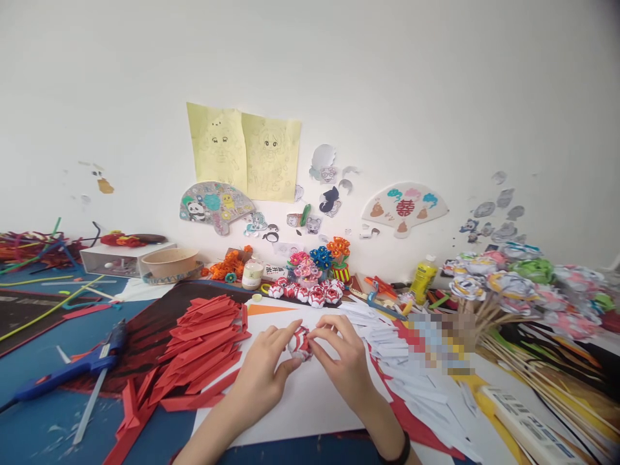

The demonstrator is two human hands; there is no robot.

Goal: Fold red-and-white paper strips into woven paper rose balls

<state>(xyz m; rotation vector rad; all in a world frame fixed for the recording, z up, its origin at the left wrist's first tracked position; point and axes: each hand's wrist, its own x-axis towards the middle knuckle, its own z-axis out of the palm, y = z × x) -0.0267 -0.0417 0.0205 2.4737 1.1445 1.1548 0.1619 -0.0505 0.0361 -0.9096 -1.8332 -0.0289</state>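
Observation:
Between my hands, a little above a white paper sheet (320,407), is a small red-and-white folded paper flower (299,343). My left hand (264,361) grips its left side, thumb below and fingers above. On the right, my right hand (341,355) pinches the flower's edge with thumb and fingertips. A heap of folded red paper strips (203,345) lies left of the sheet, and folded white paper strips (387,342) lie to the right. Several finished-looking red-and-white flowers (317,296) sit in a row behind my hands.
A blue glue gun (104,355) lies at the left on the blue table. Behind stand a round tan bowl (172,263), a small jar (252,274) and a yellow bottle (423,278). Paper flowers on sticks (513,284) and a long white box (527,426) occupy the right.

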